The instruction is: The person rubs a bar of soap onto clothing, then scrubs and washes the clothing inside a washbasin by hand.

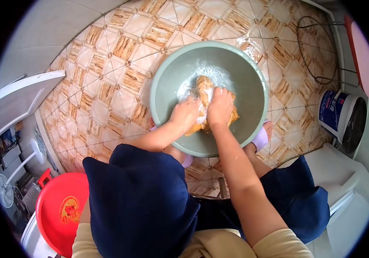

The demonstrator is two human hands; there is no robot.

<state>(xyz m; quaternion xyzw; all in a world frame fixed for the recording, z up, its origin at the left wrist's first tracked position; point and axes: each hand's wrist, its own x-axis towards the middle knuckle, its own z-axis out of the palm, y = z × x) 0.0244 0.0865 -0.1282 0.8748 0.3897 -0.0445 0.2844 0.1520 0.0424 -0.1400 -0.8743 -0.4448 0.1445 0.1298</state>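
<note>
A large grey-green basin [251, 92] stands on the tiled floor between my feet, with soapy water and white suds in its bottom. Inside it lies a wet, bunched yellow-brown cloth [204, 86] with foam on it. My left hand [186, 112] is closed on the left side of the cloth, its fingers partly hidden by suds. On the right side, my right hand [220, 105] grips the same cloth, fingers bent round it. Both hands are close together, with folds of cloth showing between and below them.
At the lower left is a red basin [49, 215]. A white and blue bucket [335, 112] lies to the right, under a pink item [365, 60]. A cable or hose [303, 56] hangs at the upper right. A white door [25, 94] stands at the left.
</note>
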